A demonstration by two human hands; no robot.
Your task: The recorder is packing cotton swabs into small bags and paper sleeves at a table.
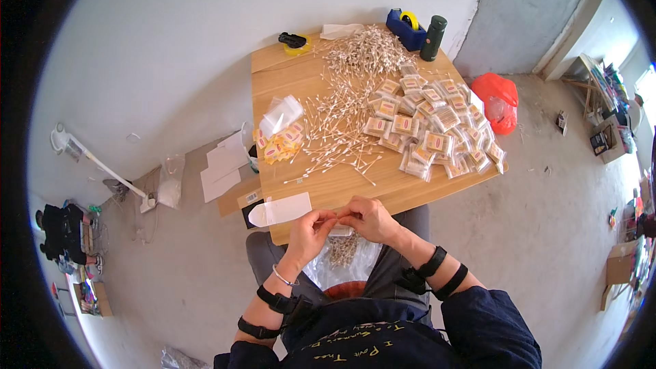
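Brown wood grain fills the middle of the view: that's the table (273, 75), with the person seated right up against its near edge. Down at that edge, both hands are close together! The left hand (314, 230) is drawn narrow, thumb and fingers pinched; the right hand (369, 220) meets it, fingers curled in tight. Between them, just under the fingertips and partly hidden, sits a small pale packet (342, 231), and that's what they're holding. Below, over the lap, clear plastic (314, 266) spreads out with a clump of cotton swabs (342, 253) showing between the forearms.

Up on the table, it's crowded. A big swab heap (365, 51) rises at the far side, with loose swabs (335, 126) spilling down from it toward the near edge. To the right, filled packets (437, 123) lie piled over one another; to the left, clear bags (281, 115) rest against yellow-and-white cards (281, 147). Near the left hand, a white card strip (287, 208) lies by the edge. Far right corner: a blue tape dispenser (403, 33) with a dark green flask (433, 38) just beside it. And on the floor, right of the table, a red plastic bag (496, 99)!
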